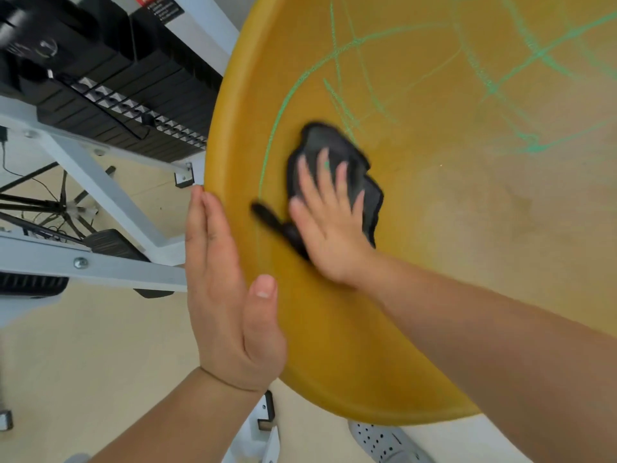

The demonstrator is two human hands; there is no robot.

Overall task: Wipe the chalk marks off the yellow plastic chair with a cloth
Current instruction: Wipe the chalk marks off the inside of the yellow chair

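Note:
The yellow plastic chair seat point(450, 262) fills the right of the view, with green chalk marks point(494, 85) looping across its upper part. A dark grey cloth point(337, 147) lies flat on the seat near the left curve of chalk. My right hand point(329, 228) presses on the cloth with straight, spread fingers; it is blurred with motion. My left hand point(227, 295) lies flat against the seat's left rim, fingers straight along the edge and thumb resting on top of the seat.
A white metal frame point(100, 192) with black ridged blocks point(117, 81) stands at the left, close to the seat rim. A beige floor point(93, 362) lies below. A perforated white part point(380, 441) shows under the seat's front edge.

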